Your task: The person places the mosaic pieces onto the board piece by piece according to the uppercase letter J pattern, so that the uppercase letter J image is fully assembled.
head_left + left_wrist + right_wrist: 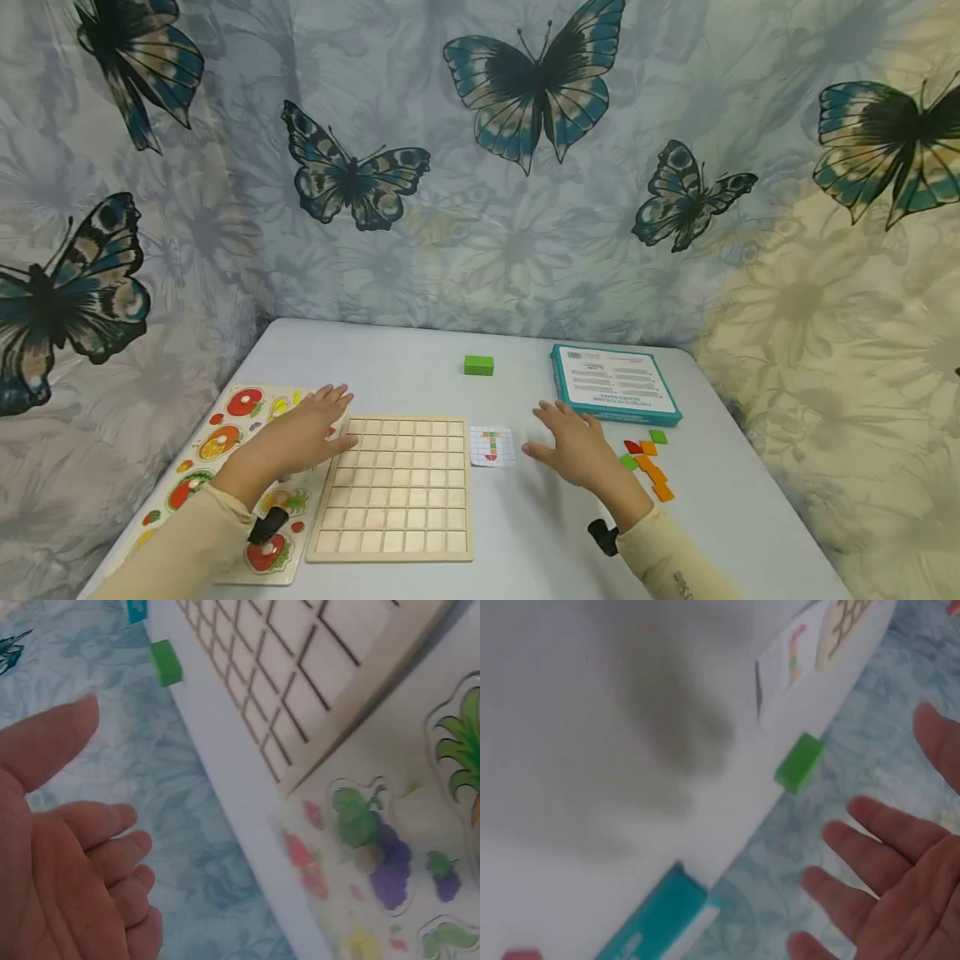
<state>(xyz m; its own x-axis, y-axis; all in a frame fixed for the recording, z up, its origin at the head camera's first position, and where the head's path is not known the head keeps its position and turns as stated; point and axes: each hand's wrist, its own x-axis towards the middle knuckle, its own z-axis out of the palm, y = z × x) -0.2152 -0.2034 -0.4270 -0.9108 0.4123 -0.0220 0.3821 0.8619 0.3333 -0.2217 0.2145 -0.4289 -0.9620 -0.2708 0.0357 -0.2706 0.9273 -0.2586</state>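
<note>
With its grip released and fingers extended, the left hand (303, 433) is over the fruit board (247, 425), thumb near the upper left corner of the wooden grid board (400, 489); whether it touches either is hard to tell. The right hand (576, 446), grip likewise released, is above the counter (405, 358), between the pattern card (492, 447) just beside the grid board and some red, orange and green pieces (651, 471). Behind those lies a teal box (618, 383); a green block (478, 365) sits farther back.
</note>
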